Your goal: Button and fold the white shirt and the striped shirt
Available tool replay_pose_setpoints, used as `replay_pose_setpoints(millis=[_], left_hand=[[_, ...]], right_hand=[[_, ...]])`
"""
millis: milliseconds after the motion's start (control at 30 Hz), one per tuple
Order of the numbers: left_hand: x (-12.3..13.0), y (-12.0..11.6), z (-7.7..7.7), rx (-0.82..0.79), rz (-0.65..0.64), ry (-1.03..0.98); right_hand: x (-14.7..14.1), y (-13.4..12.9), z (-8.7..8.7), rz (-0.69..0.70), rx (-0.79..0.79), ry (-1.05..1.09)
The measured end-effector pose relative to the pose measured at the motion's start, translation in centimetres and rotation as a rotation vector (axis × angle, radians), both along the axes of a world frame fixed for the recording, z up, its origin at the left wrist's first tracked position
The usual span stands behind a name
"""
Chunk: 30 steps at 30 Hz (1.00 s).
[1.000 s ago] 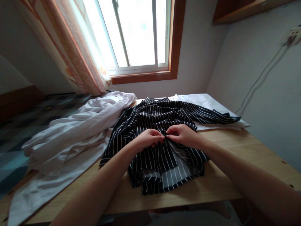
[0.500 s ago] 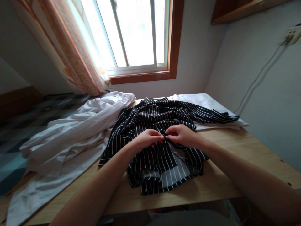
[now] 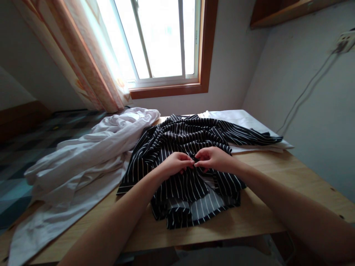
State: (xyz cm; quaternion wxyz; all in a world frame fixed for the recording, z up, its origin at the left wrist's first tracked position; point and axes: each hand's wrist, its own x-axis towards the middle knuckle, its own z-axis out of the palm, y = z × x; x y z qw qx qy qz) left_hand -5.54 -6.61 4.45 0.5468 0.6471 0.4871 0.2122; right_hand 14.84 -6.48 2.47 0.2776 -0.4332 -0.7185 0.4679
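Note:
A black shirt with white stripes (image 3: pixel 180 188) lies spread on the wooden table (image 3: pixel 277 181), its hem toward me and one sleeve stretched out to the right. My left hand (image 3: pixel 177 162) pinches the shirt's front edge near the middle. Facing it, my right hand (image 3: pixel 210 159) grips the same edge, thumb and forefinger close together. The fingertips of both hands nearly meet. Whatever small part lies between them is too small to make out. Below the hands the front parts, and the paler inside of the back shows.
A crumpled white garment (image 3: pixel 83 166) covers the table's left side and hangs toward the checked bed (image 3: pixel 24 147). Folded white cloth (image 3: pixel 233 115) lies under the striped sleeve. A window (image 3: pixel 163 40) with a curtain (image 3: pixel 83 55) is behind; a cord (image 3: pixel 305 88) runs down the right wall.
My right thumb and fingertips have shifted slightly against the shirt's front edge, close by my left fingertips. The shirt lies almost the same.

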Motion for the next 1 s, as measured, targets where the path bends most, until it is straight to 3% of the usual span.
replay_pose_setpoints(millis=[200, 333, 567, 767, 1000], left_hand=[[0.0, 0.2, -0.4, -0.011, 0.004, -0.032], [0.0, 0.2, -0.4, -0.018, -0.01, -0.044], [-0.1, 0.1, 0.0, -0.065, -0.018, -0.068], [0.1, 0.3, -0.3, -0.149, 0.058, -0.112], [0.2, 0.4, -0.7, -0.129, 0.083, -0.113]], right_hand=[[0.1, 0.2, 0.4, 0.02, -0.236, 0.163], [0.1, 0.2, 0.2, 0.001, -0.271, 0.211], [-0.3, 0.1, 0.1, -0.023, -0.156, 0.11], [-0.7, -0.3, 0.1, -0.05, 0.007, 0.03], [-1.4, -1.2, 0.6, -0.096, 0.252, -0.083]])
